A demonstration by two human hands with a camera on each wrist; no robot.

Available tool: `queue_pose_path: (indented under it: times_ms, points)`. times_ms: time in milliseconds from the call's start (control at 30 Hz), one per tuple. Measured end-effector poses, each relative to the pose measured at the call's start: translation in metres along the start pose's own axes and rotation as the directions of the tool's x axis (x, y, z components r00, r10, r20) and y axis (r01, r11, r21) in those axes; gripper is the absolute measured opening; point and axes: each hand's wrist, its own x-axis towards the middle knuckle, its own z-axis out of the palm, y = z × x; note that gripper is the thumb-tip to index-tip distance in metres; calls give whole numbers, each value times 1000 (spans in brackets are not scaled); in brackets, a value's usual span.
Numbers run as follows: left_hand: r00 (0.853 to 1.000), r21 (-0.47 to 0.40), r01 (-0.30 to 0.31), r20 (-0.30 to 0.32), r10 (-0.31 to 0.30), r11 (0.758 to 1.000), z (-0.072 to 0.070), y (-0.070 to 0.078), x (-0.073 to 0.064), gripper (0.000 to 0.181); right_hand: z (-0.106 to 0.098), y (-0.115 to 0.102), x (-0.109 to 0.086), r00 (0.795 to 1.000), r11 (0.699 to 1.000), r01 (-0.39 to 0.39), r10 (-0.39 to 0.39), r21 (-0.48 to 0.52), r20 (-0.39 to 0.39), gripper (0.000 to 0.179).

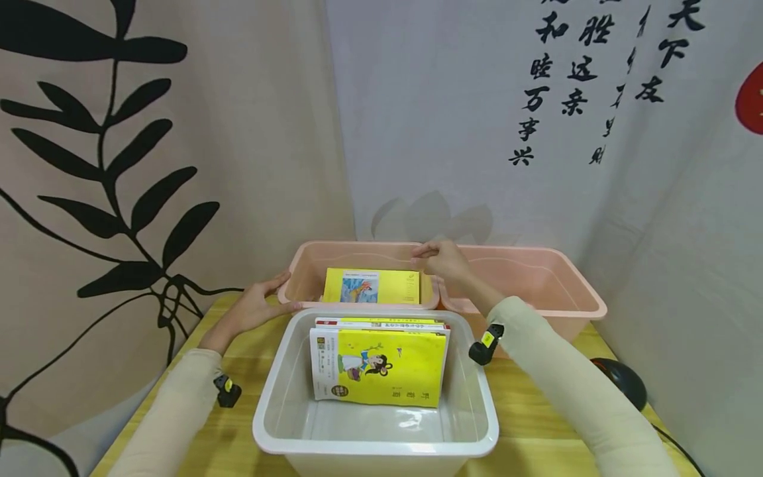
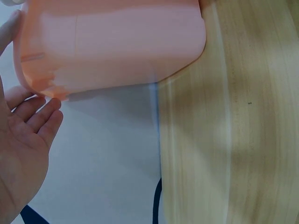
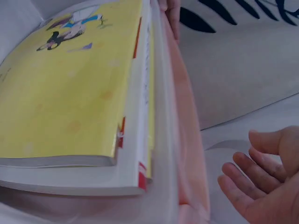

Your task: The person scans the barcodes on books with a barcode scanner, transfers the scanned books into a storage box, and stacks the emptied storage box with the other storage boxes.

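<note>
My left hand holds the left end of a pink plastic bin. In the left wrist view the thumb and fingers of that hand lie about the rim. A yellow book with a picture on its cover lies inside this bin. Above the spot where the two pink bins meet, my right hand hovers with bent fingers and nothing in them. The right wrist view shows the same hand empty, beside several books. Those yellow and white books stand upright in a white bin in front.
A second pink bin sits at the back right, beside the first. Right of it lies a black rounded object with a cable. The wooden table carries everything, with printed cloth hangings behind it.
</note>
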Motion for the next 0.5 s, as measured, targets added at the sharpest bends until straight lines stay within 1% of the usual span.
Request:
queue_pose_path:
  times_ms: [67, 133, 233, 367, 500]
  points:
    - [1000, -1, -3, 1, 3, 1000, 0, 0, 0, 104, -6, -3, -6, 999, 1000, 17, -17, -2, 32, 29]
    - [1000, -4, -4, 4, 4, 1000, -1, 0, 1, 104, -12, -4, -12, 996, 998, 57, -56, -3, 64, 31]
    - [1000, -12, -8, 4, 8, 1000, -1, 0, 1, 105, -20, -5, -25, 989, 992, 119, -114, -42, 91, 34]
    - [1000, -10, -4, 4, 4, 1000, -1, 0, 1, 105, -26, -4, -43, 981, 980, 178, -169, -93, 95, 36]
    - [1000, -8, 1, 6, -1, 1000, -1, 0, 1, 105, -28, -2, -59, 970, 968, 232, -223, -95, 94, 35]
